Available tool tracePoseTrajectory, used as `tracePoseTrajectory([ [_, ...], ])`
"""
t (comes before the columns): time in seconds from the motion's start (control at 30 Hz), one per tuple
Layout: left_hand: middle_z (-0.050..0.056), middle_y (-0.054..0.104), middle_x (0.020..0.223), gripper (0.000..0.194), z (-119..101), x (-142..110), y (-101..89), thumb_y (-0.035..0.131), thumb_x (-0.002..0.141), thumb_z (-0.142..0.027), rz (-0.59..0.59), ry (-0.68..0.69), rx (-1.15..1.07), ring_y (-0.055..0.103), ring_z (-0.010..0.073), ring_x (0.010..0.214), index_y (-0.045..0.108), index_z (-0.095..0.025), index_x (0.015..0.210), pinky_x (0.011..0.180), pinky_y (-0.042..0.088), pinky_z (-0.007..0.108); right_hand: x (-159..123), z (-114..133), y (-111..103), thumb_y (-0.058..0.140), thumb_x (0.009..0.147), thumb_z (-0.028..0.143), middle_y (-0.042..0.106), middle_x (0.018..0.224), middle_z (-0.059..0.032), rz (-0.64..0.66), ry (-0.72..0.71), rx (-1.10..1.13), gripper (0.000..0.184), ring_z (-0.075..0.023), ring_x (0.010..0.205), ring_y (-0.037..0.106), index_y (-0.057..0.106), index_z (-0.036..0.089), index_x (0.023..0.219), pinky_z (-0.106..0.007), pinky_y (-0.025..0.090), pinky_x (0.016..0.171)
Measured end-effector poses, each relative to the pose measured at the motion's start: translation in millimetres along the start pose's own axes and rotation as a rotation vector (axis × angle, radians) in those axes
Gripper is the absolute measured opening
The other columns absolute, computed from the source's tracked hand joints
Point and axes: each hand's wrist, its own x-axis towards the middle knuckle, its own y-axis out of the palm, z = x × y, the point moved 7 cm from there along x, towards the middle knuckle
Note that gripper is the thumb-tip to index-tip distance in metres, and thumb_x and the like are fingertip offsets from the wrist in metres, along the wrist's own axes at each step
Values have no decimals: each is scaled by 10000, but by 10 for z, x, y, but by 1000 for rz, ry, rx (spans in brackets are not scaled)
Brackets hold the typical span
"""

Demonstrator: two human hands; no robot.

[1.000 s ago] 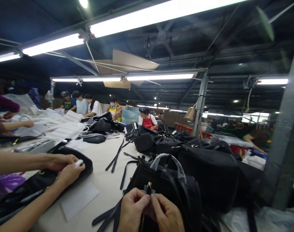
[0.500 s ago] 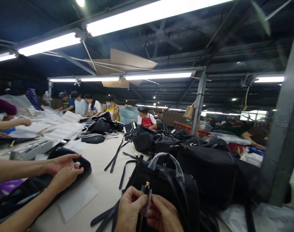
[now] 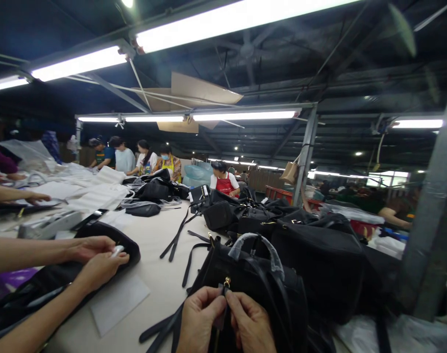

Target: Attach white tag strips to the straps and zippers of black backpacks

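A black backpack [image 3: 293, 294] stands in front of me, its top handle [image 3: 277, 262] wrapped in clear plastic. From a gold-coloured clasp [image 3: 227, 281] on its front hangs a dark zipper pull with a small piece of clear plastic film about it. My left hand [image 3: 200, 314] pinches the pull and film from the left, thumb against forefinger. Pressed close from the other side, my right hand [image 3: 252, 318] pinches the same pull with its fingertips. Most of the pull and film is hidden behind my fingers. Black straps [image 3: 161, 327] trail onto the table at the left.
A co-worker's hands [image 3: 98, 260] hold something small and white over another black bag [image 3: 130, 245] at my left. A white sheet [image 3: 119, 301] lies between us on the table [image 3: 161, 279]. Black bags [image 3: 315, 255] pile up behind and right, beside a metal post [image 3: 429, 235].
My right hand has moved up and in to the top of the pull by the clasp; less film shows. My left hand keeps its pinch. The co-worker's hands shift slightly.
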Motion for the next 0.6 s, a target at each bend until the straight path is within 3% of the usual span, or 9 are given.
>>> tracePoseTrajectory([
  [0.2, -1, 604, 512, 442, 71, 33, -32, 871, 496, -502, -5, 35, 7, 502, 100, 474, 675, -133, 641, 487, 371, 216, -24, 15, 3, 672, 637, 749, 444, 484, 54, -75, -6, 25, 601, -68, 363, 370, 696, 152, 705, -200, 293, 347],
  [0.37, 1, 604, 526, 437, 88, 61, -18, 849, 521, -504, -2, 42, 0, 536, 119, 466, 625, -147, 639, 470, 399, 226, 20, 14, 9, 711, 586, 766, 471, 494, 53, -63, -9, 63, 638, -58, 362, 388, 701, 144, 724, -184, 290, 348],
  [0.5, -12, 580, 485, 474, 101, 59, 49, 825, 519, -550, 52, -17, -29, 502, 117, 382, 596, -163, 670, 406, 373, 227, 32, -84, 78, 680, 572, 815, 429, 407, 61, 55, 89, 149, 668, -51, 332, 354, 652, 149, 610, -181, 298, 343],
  [0.6, -9, 579, 472, 444, 69, 50, 3, 841, 506, -491, -17, 1, 7, 486, 88, 398, 595, -148, 645, 419, 357, 193, 22, -123, 79, 678, 567, 820, 458, 412, 53, 112, 106, 114, 681, -42, 320, 351, 658, 142, 623, -177, 299, 339],
])
